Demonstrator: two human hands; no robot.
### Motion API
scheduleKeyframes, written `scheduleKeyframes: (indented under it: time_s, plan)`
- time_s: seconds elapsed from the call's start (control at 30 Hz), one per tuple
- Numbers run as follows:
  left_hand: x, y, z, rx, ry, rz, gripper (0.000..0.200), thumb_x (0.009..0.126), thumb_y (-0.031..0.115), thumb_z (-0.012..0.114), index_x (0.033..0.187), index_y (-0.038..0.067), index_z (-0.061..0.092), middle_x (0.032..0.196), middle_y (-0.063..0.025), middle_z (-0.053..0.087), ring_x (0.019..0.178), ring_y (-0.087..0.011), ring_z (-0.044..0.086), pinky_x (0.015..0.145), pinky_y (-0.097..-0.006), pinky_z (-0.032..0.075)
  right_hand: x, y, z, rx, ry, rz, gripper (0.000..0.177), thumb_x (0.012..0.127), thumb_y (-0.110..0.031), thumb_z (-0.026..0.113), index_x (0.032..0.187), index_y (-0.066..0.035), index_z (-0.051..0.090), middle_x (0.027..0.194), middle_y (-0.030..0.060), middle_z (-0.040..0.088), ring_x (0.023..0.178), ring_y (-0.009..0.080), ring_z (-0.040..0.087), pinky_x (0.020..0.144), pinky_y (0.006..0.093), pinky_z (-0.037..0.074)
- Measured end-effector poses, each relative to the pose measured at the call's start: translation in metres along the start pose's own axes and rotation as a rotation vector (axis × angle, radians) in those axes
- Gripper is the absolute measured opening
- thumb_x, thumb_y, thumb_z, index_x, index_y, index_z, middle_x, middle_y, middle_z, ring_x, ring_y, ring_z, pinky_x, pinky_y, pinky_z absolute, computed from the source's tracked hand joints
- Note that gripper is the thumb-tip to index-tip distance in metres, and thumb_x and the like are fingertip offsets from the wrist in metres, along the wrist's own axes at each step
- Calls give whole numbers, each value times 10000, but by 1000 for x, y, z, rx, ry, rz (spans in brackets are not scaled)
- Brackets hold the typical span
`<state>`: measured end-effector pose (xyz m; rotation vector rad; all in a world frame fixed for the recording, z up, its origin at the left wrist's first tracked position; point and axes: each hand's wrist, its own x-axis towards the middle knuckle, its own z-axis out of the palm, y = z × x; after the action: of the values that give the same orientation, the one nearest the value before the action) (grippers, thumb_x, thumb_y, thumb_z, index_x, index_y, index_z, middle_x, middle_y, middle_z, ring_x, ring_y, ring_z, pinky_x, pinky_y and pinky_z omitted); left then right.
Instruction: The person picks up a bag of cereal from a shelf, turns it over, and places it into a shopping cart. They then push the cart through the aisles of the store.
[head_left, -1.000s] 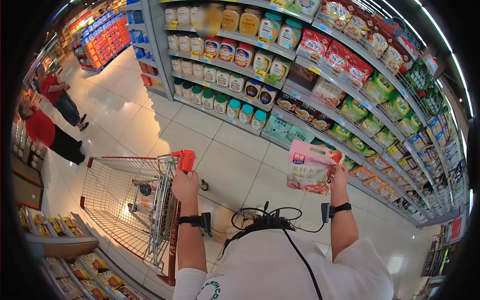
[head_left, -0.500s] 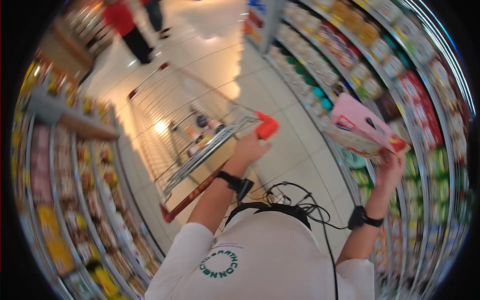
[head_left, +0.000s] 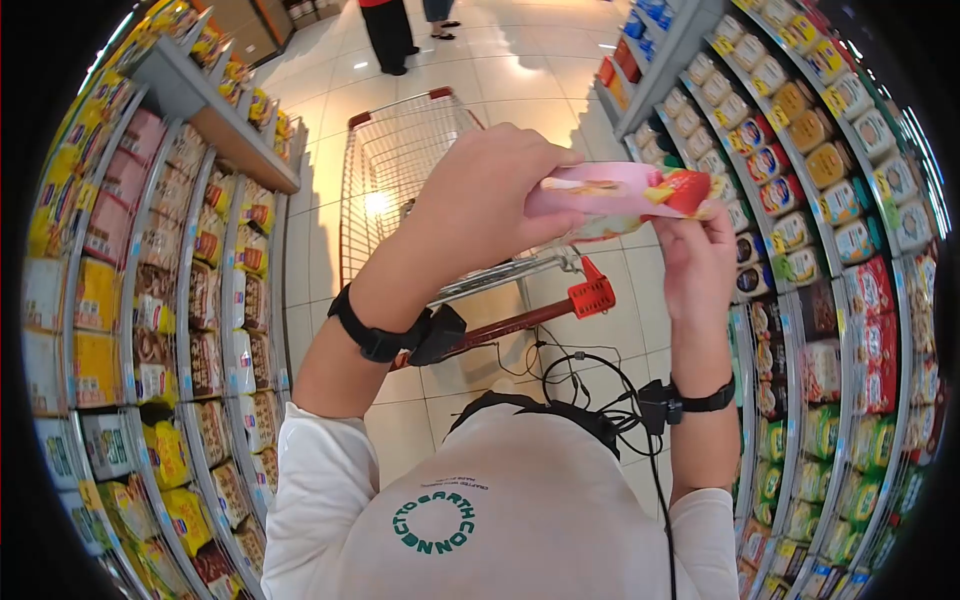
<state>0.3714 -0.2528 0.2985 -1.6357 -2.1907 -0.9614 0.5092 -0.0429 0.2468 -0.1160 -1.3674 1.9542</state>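
A pink food pack [head_left: 625,190] with a strawberry picture is held up in front of me, tilted so mostly its narrow side shows. My left hand [head_left: 500,190] grips its left end, back of the hand toward me. The fingers of my right hand [head_left: 697,245] are closed on its lower right corner. Below and behind the pack stands a wire shopping cart [head_left: 385,150]. Its dark red handle [head_left: 500,328] carries a red-orange tag [head_left: 592,292] at the right end. My hands and the pack hide part of the cart basket.
Shelves of packaged goods [head_left: 205,340] line the left side. More shelves [head_left: 820,300] with packs and tubs run along the right. Dark cables [head_left: 570,380] hang at my waist. Farther down the tiled aisle a person in dark trousers [head_left: 387,35] stands near another person.
My left hand has left the cart handle and taken hold of the pack. My right hand has brought the pack leftward from the right shelf to in front of me. The view has turned.
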Motion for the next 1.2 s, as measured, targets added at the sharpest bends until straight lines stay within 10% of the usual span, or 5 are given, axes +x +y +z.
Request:
scheduleKeyframes:
  time_s: [0.27,0.57,0.73,0.83,1.2]
  plan:
    - [-56,-38,-32,-36,-6,-284,153,725,125,729,858,53,706,732,-78,646,660,-254,625,623,-336,512,-11,58,48,39,-176,271,125,878,20,638,983,-34,597,979,39,671,891,111,624,817,272,494]
    - [-91,-99,-56,160,107,-513,215,773,228,752,870,38,724,782,-132,690,735,-280,677,682,-361,534,-34,120,-33,-510,-698,669,508,860,-76,694,1330,-42,505,1283,114,588,1185,225,582,986,339,477]
    - [-91,-136,-63,132,114,-718,234,792,278,722,894,68,742,844,-133,711,782,-299,682,728,-381,540,-78,136,-43,-1178,-1146,417,366,803,-285,750,1081,-58,676,949,89,671,903,260,646,800,371,501]
    - [-83,-151,-70,145,134,-701,239,786,285,729,884,67,736,834,-133,708,774,-294,684,727,-378,543,-94,155,-53,-1297,-1206,92,359,776,-332,759,1043,-103,686,886,68,652,880,285,624,838,404,468]
    - [-115,-245,-12,399,-66,-768,213,767,266,699,880,86,716,835,-140,702,810,-314,686,714,-425,550,-110,146,-47,-1284,-1106,55,272,753,-353,748,955,-178,695,827,40,619,863,247,612,908,377,410]
